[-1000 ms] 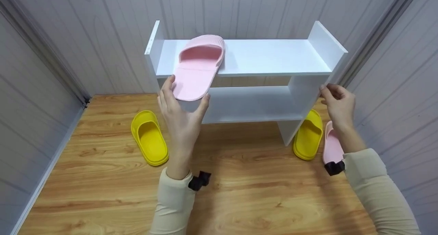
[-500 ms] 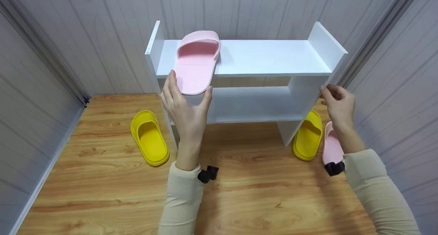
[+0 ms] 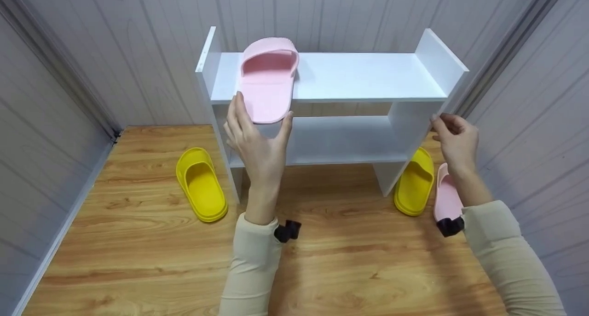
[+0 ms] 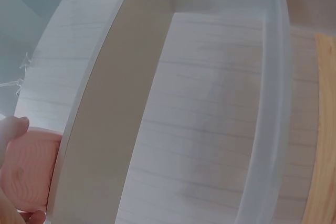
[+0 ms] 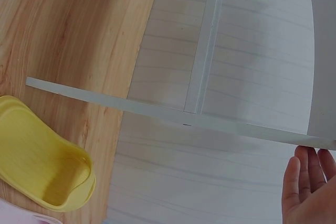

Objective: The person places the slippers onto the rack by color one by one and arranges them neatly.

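Note:
My left hand (image 3: 260, 152) grips a pink slipper (image 3: 267, 95) by its heel, thumb on one side and fingers on the other. The slipper's toe is over the left part of the white rack's top shelf (image 3: 359, 74), and its heel juts past the front edge. In the left wrist view, the pink slipper's ridged sole (image 4: 29, 171) shows beside the shelf board. My right hand (image 3: 458, 139) touches the outer face of the rack's right side panel (image 5: 220, 124), fingers fairly straight in the right wrist view (image 5: 310, 187).
One yellow slipper (image 3: 202, 187) lies on the wooden floor (image 3: 349, 261) left of the rack. Another yellow slipper (image 3: 414, 182) and a second pink slipper (image 3: 446, 196), partly hidden by my right arm, lie to its right. Panelled walls (image 3: 152, 67) enclose the back and sides.
My left hand has moved the pink slipper farther back over the top shelf, first slightly left, then slightly right. The right hand has stayed at the side panel.

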### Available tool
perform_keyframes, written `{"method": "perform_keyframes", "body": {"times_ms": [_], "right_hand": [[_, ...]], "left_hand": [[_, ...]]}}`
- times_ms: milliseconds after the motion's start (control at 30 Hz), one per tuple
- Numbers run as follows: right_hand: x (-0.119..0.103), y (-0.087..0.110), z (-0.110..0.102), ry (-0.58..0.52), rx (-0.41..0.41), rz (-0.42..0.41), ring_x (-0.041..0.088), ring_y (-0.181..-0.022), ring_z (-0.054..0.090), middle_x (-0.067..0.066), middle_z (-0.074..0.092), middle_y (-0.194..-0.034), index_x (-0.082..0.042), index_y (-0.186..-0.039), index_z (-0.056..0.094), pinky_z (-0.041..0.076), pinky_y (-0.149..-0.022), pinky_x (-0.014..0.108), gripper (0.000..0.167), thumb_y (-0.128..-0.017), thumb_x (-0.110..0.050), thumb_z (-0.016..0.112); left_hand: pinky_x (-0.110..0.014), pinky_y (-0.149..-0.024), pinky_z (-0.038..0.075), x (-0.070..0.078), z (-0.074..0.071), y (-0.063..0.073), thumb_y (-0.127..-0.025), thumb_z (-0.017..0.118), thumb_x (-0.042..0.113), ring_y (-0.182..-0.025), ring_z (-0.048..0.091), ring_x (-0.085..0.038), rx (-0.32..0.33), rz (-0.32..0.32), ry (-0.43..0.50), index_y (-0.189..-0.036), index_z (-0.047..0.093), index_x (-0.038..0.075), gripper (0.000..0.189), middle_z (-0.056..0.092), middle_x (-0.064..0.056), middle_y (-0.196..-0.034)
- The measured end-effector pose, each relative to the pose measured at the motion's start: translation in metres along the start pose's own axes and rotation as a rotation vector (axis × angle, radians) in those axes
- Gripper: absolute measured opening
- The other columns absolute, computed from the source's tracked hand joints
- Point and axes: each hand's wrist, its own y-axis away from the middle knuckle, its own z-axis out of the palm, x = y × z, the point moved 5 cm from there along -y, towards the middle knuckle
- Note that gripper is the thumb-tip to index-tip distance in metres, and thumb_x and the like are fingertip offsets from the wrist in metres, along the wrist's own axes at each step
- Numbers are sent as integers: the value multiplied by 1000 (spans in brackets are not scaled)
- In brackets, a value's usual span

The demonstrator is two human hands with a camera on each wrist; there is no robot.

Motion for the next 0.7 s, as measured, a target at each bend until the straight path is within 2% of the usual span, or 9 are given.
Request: {"method": "perform_keyframes", "body": {"times_ms": [200, 400, 700], "right_hand": [[-10, 4, 1, -33, 5, -25, 18, -82, 57, 5, 59, -89, 4, -105, 59, 46, -66, 15, 35, -83, -23, 62], [0, -1, 0, -37, -3, -18, 18, -84, 56, 7, 58, -94, 2, -107, 58, 46, -68, 15, 37, -82, -26, 61], [1, 0, 0, -34, -11, 2, 18, -86, 55, 8, 57, -97, -1, -108, 58, 46, -69, 15, 40, -81, -30, 62]], "left_hand": [[-37, -86, 27, 0, 2, -1, -68, 72, 45, -109, 34, -21, 2, -6, 7, -131, 37, 0, 85, 39, -12, -128], [-37, -85, 27, 1, 3, -1, -67, 73, 43, -110, 34, -21, -4, -18, 6, -131, 36, 0, 86, 39, -12, -128], [-38, -85, 27, -1, 3, 1, -67, 72, 46, -110, 34, -22, -25, -10, 8, -133, 34, 1, 88, 38, -12, -129]]}}
